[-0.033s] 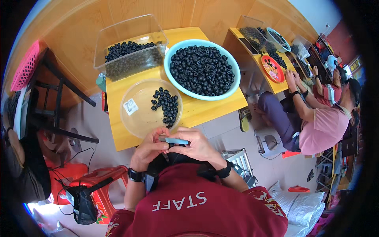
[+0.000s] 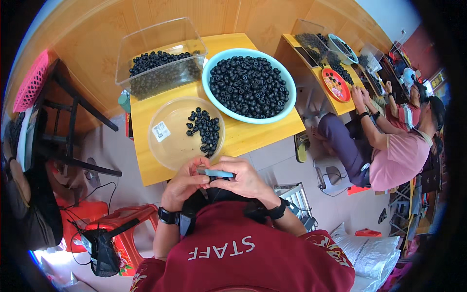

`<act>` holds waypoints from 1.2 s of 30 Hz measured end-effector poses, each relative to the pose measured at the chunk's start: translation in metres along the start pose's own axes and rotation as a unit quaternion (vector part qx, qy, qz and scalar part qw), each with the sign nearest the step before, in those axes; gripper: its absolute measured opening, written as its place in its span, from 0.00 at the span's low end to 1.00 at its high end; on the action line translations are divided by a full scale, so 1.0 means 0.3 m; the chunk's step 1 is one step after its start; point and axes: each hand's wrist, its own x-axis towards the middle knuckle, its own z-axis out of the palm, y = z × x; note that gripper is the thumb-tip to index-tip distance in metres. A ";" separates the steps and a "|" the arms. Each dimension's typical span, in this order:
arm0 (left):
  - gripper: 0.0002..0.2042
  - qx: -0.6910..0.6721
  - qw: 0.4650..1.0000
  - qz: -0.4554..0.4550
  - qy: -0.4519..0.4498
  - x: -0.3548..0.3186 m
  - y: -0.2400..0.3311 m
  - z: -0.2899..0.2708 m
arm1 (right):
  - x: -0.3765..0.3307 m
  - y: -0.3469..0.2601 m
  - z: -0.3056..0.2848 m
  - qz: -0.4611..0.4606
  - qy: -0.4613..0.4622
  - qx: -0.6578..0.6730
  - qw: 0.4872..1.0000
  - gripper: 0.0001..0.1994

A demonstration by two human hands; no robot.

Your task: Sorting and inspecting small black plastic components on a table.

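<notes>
Hands meet just off the bench's near edge: left hand and right hand both pinch a slim blue tool. A loosened pinch could drop it, probably past the clear dish.

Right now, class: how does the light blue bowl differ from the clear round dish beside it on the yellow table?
The light blue bowl is opaque and heaped full with small black ring-shaped pieces; the clear round dish is see-through and holds only a small cluster on its right side. The bowl looks deeper and wider, the dish shallower. The dish carries a white sticker; the bowl shows none. Both are round and hold the same black pieces.
</notes>
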 end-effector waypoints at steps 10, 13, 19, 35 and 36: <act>0.11 0.090 0.983 0.046 0.153 -0.036 0.049 -0.009 | -0.005 0.117 -0.272 0.179 0.254 -0.140 0.940 0.12; 0.09 0.083 0.981 0.066 0.162 -0.047 0.051 -0.017 | 0.053 0.174 -0.390 0.185 0.297 -0.235 0.907 0.13; 0.08 0.109 0.966 0.082 0.219 -0.066 0.067 -0.010 | 0.106 0.192 -0.457 0.115 0.362 -0.325 0.866 0.16; 0.06 0.742 0.596 0.135 0.275 0.245 0.164 -0.220 | -0.073 0.167 -0.141 0.179 0.268 -0.188 0.928 0.09; 0.06 0.744 0.597 0.135 0.269 0.253 0.163 -0.214 | -0.077 0.179 -0.136 0.177 0.267 -0.185 0.929 0.08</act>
